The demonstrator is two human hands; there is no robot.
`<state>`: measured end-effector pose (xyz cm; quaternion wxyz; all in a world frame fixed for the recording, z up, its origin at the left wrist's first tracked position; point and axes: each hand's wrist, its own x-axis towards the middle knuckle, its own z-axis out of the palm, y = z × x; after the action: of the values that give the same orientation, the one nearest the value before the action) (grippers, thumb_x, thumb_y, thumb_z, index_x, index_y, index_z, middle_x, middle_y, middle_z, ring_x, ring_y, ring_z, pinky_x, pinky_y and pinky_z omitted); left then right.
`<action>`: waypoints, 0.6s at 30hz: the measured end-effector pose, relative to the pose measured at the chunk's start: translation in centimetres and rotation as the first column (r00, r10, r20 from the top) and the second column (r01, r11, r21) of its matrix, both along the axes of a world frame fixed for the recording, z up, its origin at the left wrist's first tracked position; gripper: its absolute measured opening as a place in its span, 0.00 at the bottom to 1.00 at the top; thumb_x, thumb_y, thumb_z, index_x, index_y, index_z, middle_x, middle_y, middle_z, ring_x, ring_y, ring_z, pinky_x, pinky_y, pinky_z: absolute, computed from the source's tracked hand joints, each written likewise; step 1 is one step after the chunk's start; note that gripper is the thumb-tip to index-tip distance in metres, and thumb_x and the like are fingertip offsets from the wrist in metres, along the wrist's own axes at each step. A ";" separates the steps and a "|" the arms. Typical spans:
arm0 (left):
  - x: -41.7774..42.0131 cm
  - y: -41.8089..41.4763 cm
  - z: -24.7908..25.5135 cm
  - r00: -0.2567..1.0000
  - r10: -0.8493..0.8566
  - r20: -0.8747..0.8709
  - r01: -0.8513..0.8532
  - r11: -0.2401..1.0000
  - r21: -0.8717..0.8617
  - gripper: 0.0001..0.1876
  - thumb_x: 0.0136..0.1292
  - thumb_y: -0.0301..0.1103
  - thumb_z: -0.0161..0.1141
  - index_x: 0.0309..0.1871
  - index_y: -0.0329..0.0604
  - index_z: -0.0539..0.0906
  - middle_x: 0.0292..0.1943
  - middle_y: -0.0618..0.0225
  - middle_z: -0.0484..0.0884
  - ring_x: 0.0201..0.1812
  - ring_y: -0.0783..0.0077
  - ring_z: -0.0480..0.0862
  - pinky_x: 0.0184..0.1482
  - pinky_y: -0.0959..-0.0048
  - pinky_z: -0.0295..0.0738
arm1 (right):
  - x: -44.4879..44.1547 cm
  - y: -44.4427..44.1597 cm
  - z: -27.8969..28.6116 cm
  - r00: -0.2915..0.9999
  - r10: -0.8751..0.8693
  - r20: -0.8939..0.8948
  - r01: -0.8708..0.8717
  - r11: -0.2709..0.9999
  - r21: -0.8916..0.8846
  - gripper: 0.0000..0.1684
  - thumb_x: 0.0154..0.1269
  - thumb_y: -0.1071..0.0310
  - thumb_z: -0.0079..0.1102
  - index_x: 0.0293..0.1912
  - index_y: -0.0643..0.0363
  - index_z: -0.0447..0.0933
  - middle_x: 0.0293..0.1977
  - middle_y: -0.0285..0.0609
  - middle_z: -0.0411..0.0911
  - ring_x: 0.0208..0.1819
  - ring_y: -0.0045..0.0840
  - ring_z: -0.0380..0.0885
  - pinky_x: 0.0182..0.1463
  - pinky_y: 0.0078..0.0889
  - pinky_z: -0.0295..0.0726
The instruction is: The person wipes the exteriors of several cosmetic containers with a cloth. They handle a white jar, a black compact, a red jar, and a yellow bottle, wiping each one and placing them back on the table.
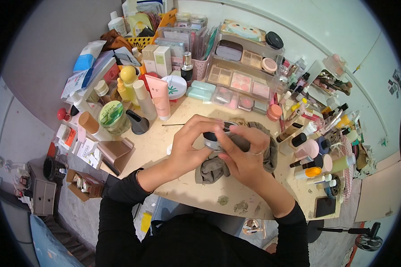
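Both hands are around a round grey-and-black object (pixel 214 145) with a dark top, above the middle of the table. My left hand (pixel 189 147) grips its left side, thumb below and fingers curled over the top. On the other side, my right hand (pixel 245 155) has its fingers bent over the object, hiding much of it. A crumpled grey-brown cloth (pixel 209 170) lies beneath and to the right. Close to the left fingers, a thin dark rod (pixel 173 125) rests on the table. A black flared nozzle (pixel 137 121) stands farther left.
A pink tube (pixel 159 98), a green-lidded jar (pixel 112 113) and a rose-gold stand (pixel 117 153) occupy the left. Clear makeup drawers (pixel 240 76) stand behind. Several bottles, including a pink one (pixel 306 148), crowd the right, with a phone (pixel 324 207) near the front corner.
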<state>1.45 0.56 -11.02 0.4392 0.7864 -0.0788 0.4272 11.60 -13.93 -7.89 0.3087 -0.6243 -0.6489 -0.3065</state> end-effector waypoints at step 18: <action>0.2 -1.0 0.5 0.988 -0.136 0.074 0.155 0.865 -0.476 0.22 0.48 0.13 0.61 0.48 0.38 0.72 0.50 0.59 0.77 0.54 0.68 0.77 0.53 0.69 0.75 | 0.7 0.3 0.3 0.785 0.330 -0.525 -0.178 0.931 0.319 0.16 0.49 0.79 0.65 0.42 0.57 0.80 0.37 0.39 0.76 0.36 0.28 0.74 0.41 0.25 0.73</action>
<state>1.69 -0.49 -10.54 0.6500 0.6362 -0.0379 0.4139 12.27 -13.62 -7.58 0.6037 -0.5488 -0.5609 -0.1408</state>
